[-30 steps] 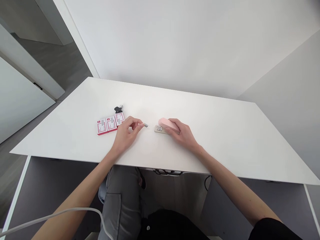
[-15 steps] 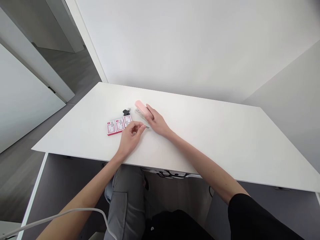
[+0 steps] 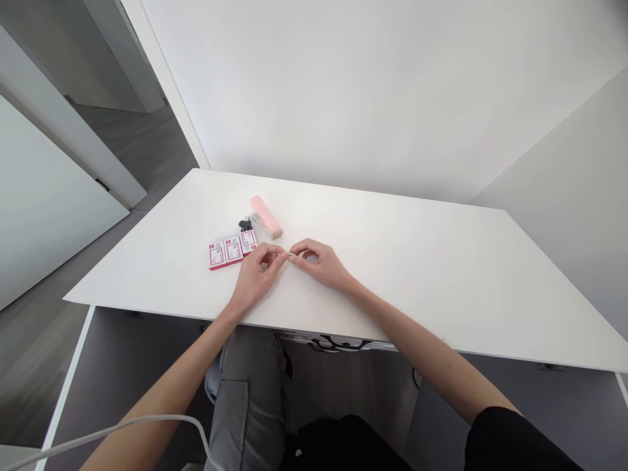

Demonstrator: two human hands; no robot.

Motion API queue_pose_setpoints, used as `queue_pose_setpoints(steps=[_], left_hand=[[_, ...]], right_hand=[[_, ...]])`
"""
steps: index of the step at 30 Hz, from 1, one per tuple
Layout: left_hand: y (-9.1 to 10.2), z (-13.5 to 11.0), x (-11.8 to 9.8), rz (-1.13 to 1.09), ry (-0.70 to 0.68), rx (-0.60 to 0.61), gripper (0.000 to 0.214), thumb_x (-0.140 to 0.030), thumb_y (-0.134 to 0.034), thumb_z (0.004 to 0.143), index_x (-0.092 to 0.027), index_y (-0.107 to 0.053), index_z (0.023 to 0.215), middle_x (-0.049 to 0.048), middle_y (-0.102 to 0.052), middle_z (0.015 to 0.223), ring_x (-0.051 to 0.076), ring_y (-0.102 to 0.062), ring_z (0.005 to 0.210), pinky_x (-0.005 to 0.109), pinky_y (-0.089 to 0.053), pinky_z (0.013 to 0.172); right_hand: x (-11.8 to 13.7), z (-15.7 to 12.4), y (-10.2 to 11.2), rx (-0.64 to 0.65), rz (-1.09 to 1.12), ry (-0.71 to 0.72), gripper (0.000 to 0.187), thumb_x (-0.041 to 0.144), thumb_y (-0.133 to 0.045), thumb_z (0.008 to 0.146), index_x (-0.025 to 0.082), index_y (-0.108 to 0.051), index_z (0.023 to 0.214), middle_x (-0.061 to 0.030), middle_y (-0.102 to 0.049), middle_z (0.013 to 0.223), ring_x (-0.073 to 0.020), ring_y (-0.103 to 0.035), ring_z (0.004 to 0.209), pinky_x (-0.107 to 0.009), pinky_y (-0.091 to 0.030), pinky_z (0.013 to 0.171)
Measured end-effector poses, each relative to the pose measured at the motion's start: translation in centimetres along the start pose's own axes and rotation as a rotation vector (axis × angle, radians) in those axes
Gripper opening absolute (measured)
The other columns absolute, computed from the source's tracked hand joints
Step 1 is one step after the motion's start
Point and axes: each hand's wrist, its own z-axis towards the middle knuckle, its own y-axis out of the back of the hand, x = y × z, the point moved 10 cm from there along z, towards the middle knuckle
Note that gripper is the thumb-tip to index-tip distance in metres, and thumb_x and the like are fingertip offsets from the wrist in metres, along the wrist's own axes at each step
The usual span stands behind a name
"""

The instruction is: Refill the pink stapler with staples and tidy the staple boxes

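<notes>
My left hand [image 3: 258, 271] and my right hand [image 3: 321, 263] meet over the white table [image 3: 417, 261]. Both pinch a small grey strip of staples [image 3: 290, 254] between their fingertips, just above the tabletop. A pink stapler [image 3: 265, 217] lies alone behind the hands, with no hand on it. Three red and white staple boxes [image 3: 232, 248] lie in a row just left of my left hand. A small black clip [image 3: 244, 224] sits behind the boxes, next to the stapler.
A white wall stands behind the table and a grey partition rises at the right. On the left a grey floor and a door panel show. A white cable [image 3: 122, 428] crosses my lap below the table's front edge [image 3: 343, 330].
My right hand put the pink stapler down at the back left, let go, and came back to pinch the staple strip that my left hand holds.
</notes>
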Motion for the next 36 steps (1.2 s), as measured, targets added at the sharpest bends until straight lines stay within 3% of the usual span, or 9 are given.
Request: queue_pose_setpoints(steps=[3,7,10,14,18,23,28,32,36], left_hand=[[0.0,0.0,-0.2,0.045,-0.038,-0.006,0.026,-0.049,-0.063,0.101,-0.024,-0.070,0.099,0.0012,-0.064,0.087,0.018,-0.058,0.079,0.033,-0.047,0.074],[1.9,-0.2,-1.1,0.346,-0.194,-0.182,0.024,-0.043,-0.058,0.105,-0.023,-0.071,0.109,0.0057,-0.064,0.095,0.024,-0.061,0.093,0.041,-0.050,0.091],[3.6,-0.3,-0.8,0.650,-0.235,-0.284,0.030,-0.042,-0.060,0.103,-0.021,-0.071,0.121,0.0148,-0.065,0.121,0.034,-0.057,0.118,0.053,-0.045,0.106],[4.5,-0.5,0.2,0.860,-0.192,-0.253,0.042,-0.044,-0.063,0.101,-0.018,-0.069,0.134,0.0222,-0.056,0.148,0.045,-0.041,0.141,0.065,-0.035,0.115],[3.4,-1.6,-0.7,0.932,-0.260,-0.154,0.036,-0.039,-0.057,0.104,-0.021,-0.074,0.130,0.0211,-0.052,0.157,0.048,-0.035,0.150,0.070,-0.030,0.118],[0.5,-3.5,-3.0,0.828,-0.395,-0.042,0.024,-0.040,-0.064,0.102,-0.028,-0.073,0.120,0.0141,-0.063,0.147,0.040,-0.046,0.146,0.062,-0.036,0.119],[-0.2,-2.9,-2.8,0.783,-0.205,-0.146,0.056,-0.059,-0.078,0.088,-0.022,-0.058,0.126,0.0183,-0.066,0.132,0.042,-0.056,0.127,0.062,-0.041,0.112],[-1.3,-2.5,-1.8,0.710,-0.114,-0.119,0.046,-0.045,-0.069,0.096,-0.023,-0.053,0.132,0.0159,-0.070,0.127,0.040,-0.061,0.123,0.059,-0.045,0.109],[-3.6,-2.4,-1.6,0.538,-0.142,0.023,0.039,-0.042,-0.062,0.102,-0.025,-0.053,0.136,0.0120,-0.071,0.135,0.033,-0.067,0.123,0.051,-0.052,0.106]], right_hand=[[-0.3,0.0,0.1,-0.008,0.004,-0.012,0.031,0.054,-0.073,0.095,0.024,-0.075,0.099,-0.0054,-0.079,0.103,-0.0213,-0.073,0.096,-0.038,-0.058,0.090],[-1.6,-0.6,1.5,-0.053,0.083,-0.103,0.029,0.053,-0.076,0.094,0.024,-0.076,0.099,-0.0043,-0.080,0.103,-0.0216,-0.073,0.098,-0.039,-0.057,0.094],[-2.3,-1.6,3.0,-0.055,0.124,-0.160,0.030,0.054,-0.078,0.093,0.024,-0.075,0.098,-0.0040,-0.079,0.101,-0.0211,-0.073,0.095,-0.039,-0.058,0.093],[-2.6,-3.0,5.4,-0.060,0.117,-0.211,0.034,0.057,-0.079,0.092,0.024,-0.075,0.096,-0.0046,-0.078,0.097,-0.0207,-0.072,0.090,-0.039,-0.059,0.089],[-2.5,-4.0,6.8,-0.031,0.137,-0.226,0.035,0.058,-0.078,0.092,0.023,-0.076,0.097,-0.0056,-0.078,0.099,-0.0201,-0.071,0.088,-0.040,-0.059,0.088],[-2.3,-4.6,7.5,0.014,0.200,-0.209,0.035,0.057,-0.077,0.094,0.023,-0.075,0.097,-0.0050,-0.077,0.095,-0.0200,-0.070,0.087,-0.040,-0.058,0.087],[-1.7,-4.9,7.7,0.039,0.206,-0.200,0.032,0.056,-0.076,0.096,0.024,-0.075,0.098,-0.0045,-0.077,0.094,-0.0197,-0.070,0.086,-0.040,-0.058,0.086],[-1.6,-5.0,7.7,0.075,0.186,-0.215,0.034,0.057,-0.076,0.095,0.024,-0.075,0.098,-0.0053,-0.078,0.096,-0.0201,-0.072,0.085,-0.040,-0.059,0.084],[-1.5,-4.8,7.9,0.078,0.196,-0.203,0.032,0.055,-0.076,0.096,0.023,-0.076,0.099,-0.0042,-0.077,0.090,-0.0194,-0.071,0.083,-0.039,-0.059,0.082]])
